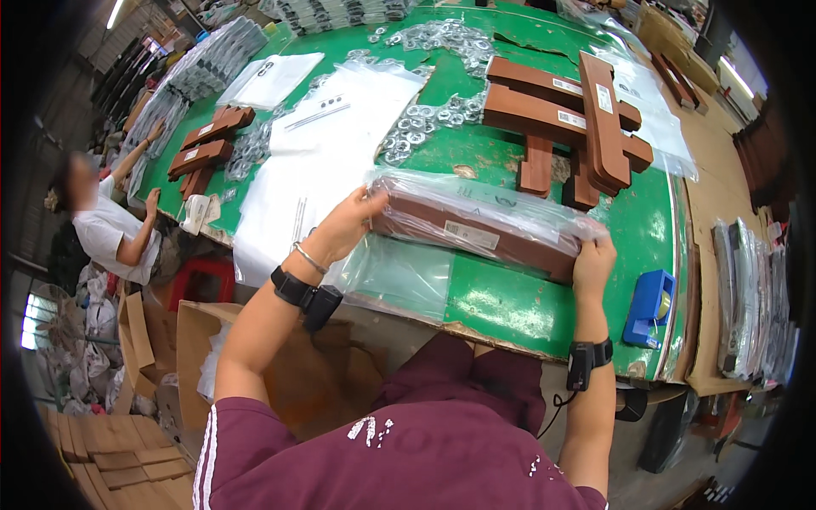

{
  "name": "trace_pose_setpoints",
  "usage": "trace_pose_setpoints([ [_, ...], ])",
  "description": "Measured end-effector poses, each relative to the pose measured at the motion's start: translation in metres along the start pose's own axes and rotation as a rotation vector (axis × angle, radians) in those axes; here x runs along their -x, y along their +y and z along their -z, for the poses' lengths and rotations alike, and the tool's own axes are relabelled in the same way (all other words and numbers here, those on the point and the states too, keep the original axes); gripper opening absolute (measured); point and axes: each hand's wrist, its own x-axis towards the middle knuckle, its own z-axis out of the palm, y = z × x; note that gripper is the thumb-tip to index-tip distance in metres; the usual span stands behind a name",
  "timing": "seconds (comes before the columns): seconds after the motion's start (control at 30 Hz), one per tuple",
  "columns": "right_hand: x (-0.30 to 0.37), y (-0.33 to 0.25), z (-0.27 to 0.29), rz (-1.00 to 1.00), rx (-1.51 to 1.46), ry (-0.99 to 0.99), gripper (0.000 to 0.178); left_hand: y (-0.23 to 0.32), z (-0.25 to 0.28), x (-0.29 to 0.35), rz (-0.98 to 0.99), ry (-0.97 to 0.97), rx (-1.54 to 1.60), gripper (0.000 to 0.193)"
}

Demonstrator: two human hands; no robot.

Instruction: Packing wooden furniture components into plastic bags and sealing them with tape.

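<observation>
Between my two hands lies a brown wooden board (pixel 416 219) with a white label, inside a clear plastic bag (pixel 501 200). My left hand (pixel 350 223) grips the bagged board at its left end, the thumb on top. At its right end my right hand (pixel 593 259) is closed round the corner of the bag. A loose flap of clear plastic (pixel 399 276) spreads over the table's front edge below the board. Just beyond, stacked brown wooden pieces (pixel 544 110) with labels lie crosswise.
The green table (pixel 501 310) carries white plastic bags (pixel 319 144), small clear packets of round parts (pixel 442 38) and more brown pieces (pixel 200 157). A blue tape dispenser (pixel 650 308) stands at the right edge. Cardboard boxes (pixel 194 340) stand below left. Another person (pixel 115 225) works at the far left.
</observation>
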Motion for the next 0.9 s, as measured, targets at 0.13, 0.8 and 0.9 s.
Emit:
trace_pose_setpoints([
  [0.13,0.020,0.007,-0.001,0.169,-0.029,0.048,0.018,-0.002,-0.004,-0.009,-0.070,0.036,0.039,0.037],
  [0.8,0.024,-0.004,-0.009,0.178,-0.060,0.084,0.020,-0.028,-0.033,-0.029,-0.925,0.620,-0.285,0.008],
  [0.9,0.014,-0.008,-0.014,0.175,-0.079,0.040,0.023,-0.025,-0.029,-0.033,-0.800,0.626,-0.218,0.009],
])
